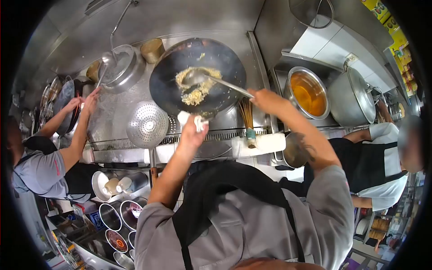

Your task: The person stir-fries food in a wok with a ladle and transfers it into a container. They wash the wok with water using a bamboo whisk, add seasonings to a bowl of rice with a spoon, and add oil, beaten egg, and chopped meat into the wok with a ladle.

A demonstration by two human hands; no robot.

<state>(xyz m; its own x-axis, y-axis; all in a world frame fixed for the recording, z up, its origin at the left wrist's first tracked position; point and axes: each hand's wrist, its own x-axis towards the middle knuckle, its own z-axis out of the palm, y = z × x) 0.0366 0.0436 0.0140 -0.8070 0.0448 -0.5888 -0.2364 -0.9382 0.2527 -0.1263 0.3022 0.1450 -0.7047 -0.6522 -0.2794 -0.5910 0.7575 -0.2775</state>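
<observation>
My left hand [193,131] grips a folded white cloth [183,118] at the near rim of a large dark wok [168,90]; the wok's own grip is hidden there. A long-handled metal ladle [231,86] is in my closed right hand [269,101]. Its bowl rests in yellowish, grainy food [198,95] that looks like fried rice with egg, gathered around the wok's middle. Just left of my left hand lies a perforated strainer [147,123], its handle toward me. Below my right forearm stands a bamboo wok brush [249,123], beside a folded white towel [269,144].
At left, a co-worker [40,166] works at another wok near a metal pot [123,67]. On the right are a bowl of orange liquid [308,92], a big lidded pot [353,96] and another person [360,166]. Several metal containers [110,216] stand at lower left.
</observation>
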